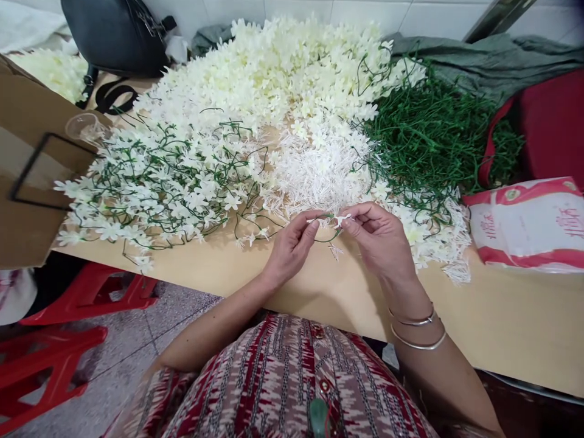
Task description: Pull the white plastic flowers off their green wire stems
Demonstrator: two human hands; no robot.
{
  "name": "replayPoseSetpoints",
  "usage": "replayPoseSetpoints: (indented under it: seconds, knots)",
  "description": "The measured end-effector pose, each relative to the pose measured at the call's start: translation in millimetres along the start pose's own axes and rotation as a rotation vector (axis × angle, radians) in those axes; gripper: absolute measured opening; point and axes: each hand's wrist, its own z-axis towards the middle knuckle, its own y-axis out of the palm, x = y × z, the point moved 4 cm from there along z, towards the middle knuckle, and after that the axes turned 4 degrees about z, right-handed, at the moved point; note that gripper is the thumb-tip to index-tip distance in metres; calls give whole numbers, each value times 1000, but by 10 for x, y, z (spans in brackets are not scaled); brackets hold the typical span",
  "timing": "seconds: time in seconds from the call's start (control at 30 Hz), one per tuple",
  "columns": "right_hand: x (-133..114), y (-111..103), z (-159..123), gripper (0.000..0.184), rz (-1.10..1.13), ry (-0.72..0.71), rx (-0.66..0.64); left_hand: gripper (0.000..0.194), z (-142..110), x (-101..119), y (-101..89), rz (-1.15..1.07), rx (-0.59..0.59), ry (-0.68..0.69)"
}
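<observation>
Over the table's front edge, my left hand [292, 248] pinches a thin green plastic stem [326, 239] between thumb and forefinger. My right hand [382, 241] is closed at the fingertips on a small white flower piece [343, 219], close beside the stem's end. Whether the two parts touch is too small to tell. Just beyond my hands lies a heap of white thread-like stamens [314, 170]. Left of it are artificial flowers on green stems [168, 176]. Behind spreads a pile of loose cream petals [292, 67], and to the right a tangle of green stems [424, 128].
A cardboard box [41, 140] stands at the left, with a black bag [116, 36] behind it. On the right are a red-and-white packet [529, 225] and a dark red bag [552, 128]. Red stools [91, 298] stand on the floor at lower left.
</observation>
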Motion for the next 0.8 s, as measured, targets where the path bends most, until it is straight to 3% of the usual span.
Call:
replayPoseSetpoints:
  seconds: [0.27,0.5,0.8]
  knots:
    - [-12,113,-23,9,50,78,-65,35,5,0,25,-42,-1,18]
    - [11,57,6,17,137,120,-39,33,45,-65,26,-266,45,-45]
    - [33,91,-5,16,143,184,-70,35,17,-39,66,-192,-10,-28]
